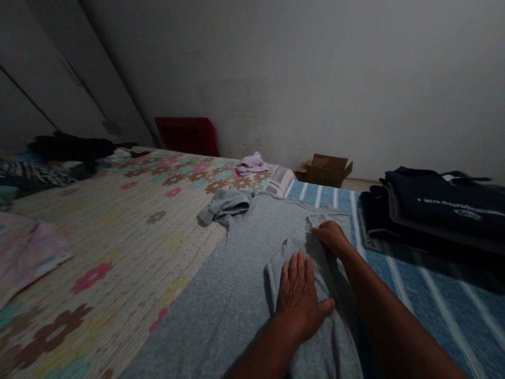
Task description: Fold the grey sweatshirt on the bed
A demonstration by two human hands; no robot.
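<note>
A grey T-shirt (236, 273) lies spread on the bed, one side folded over onto itself. My left hand (298, 295) rests flat on the folded part, fingers stretched out together. My right hand (331, 237) lies further up near the shirt's collar, fingers curled down on the cloth as if pinching it. One grey sleeve (224, 206) lies bunched at the far left of the shirt.
A stack of folded dark clothes (437, 210) sits on the blue striped sheet (426, 295) at right. A flowered mat (130, 226) covers the bed's left side, with a lilac garment (251, 163), dark clothes (71, 150) and a pink cloth (23, 252). A cardboard box (325, 169) stands by the wall.
</note>
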